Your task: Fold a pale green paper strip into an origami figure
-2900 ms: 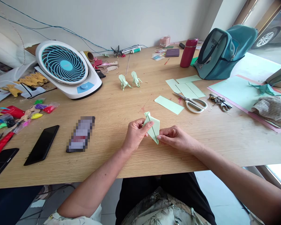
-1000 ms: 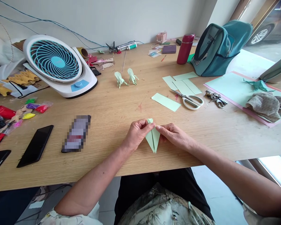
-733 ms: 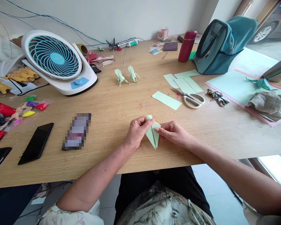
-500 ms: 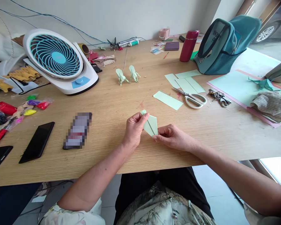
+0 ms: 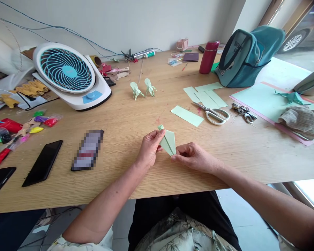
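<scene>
A pale green folded paper piece (image 5: 168,141) is held just above the wooden table (image 5: 125,122), tilted with its narrow point toward me. My left hand (image 5: 149,149) pinches its upper left edge between thumb and fingers. My right hand (image 5: 192,158) pinches its lower tip. Two finished pale green paper figures (image 5: 142,89) stand farther back in the middle. Flat green paper strips (image 5: 187,116) and white-handled scissors (image 5: 216,114) lie to the right of my hands.
A white and blue desk fan (image 5: 70,78) stands at the back left. Two black phones (image 5: 43,162) and coloured bits lie at the left. A red bottle (image 5: 207,57), teal backpack (image 5: 246,55), keys (image 5: 243,112), green sheet (image 5: 267,101) and grey cloth (image 5: 300,120) fill the right.
Both hands turned the folded paper from pointing down at me to a tilted, lifted pose; my right hand slid to its lower tip, my left pinches the top edge.
</scene>
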Demonstrator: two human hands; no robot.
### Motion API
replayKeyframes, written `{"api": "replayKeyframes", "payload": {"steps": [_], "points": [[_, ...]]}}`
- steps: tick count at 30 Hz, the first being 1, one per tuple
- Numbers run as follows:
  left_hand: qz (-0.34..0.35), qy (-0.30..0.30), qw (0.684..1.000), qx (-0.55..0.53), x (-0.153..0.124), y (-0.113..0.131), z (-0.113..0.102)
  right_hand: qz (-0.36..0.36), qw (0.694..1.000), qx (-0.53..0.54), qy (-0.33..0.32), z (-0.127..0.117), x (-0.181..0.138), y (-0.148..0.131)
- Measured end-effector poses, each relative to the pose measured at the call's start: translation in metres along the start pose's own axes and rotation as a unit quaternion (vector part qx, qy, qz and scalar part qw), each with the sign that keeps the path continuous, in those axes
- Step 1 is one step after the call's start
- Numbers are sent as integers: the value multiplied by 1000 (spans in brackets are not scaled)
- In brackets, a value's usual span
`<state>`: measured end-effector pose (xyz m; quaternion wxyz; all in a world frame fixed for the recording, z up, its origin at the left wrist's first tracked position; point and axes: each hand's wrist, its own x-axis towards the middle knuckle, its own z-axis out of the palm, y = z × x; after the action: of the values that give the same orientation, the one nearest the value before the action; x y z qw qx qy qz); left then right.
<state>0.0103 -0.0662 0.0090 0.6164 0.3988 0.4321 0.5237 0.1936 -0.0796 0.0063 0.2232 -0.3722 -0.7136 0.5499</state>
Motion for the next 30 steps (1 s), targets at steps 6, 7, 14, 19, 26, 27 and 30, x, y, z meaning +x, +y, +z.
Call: {"api": "replayKeyframes", "payload": {"steps": [6,7,14,19,26,27,30], "points": [[-17,-27,999,-17,-2,2,-3,-1,1000,10,22,-4,-3,-4],[-25,-22,999,-15,-2,2,-3,-9,999,12,38,-6,-4,-3],[-34,-45,994,96,-5,0,-5,-152,936,-183,258,-12,-10,9],[28,-79,967,242,-11,-5,-3,-205,903,-311,215,-12,-9,7],[60,-42,950,304,-14,-4,-2,-219,909,-328,136,-16,-16,3],[63,-38,950,302,-14,-4,-2,-217,908,-334,133,-16,-16,3],[62,-40,954,291,-14,-3,-1,-211,904,-347,133,-15,-15,4]]}}
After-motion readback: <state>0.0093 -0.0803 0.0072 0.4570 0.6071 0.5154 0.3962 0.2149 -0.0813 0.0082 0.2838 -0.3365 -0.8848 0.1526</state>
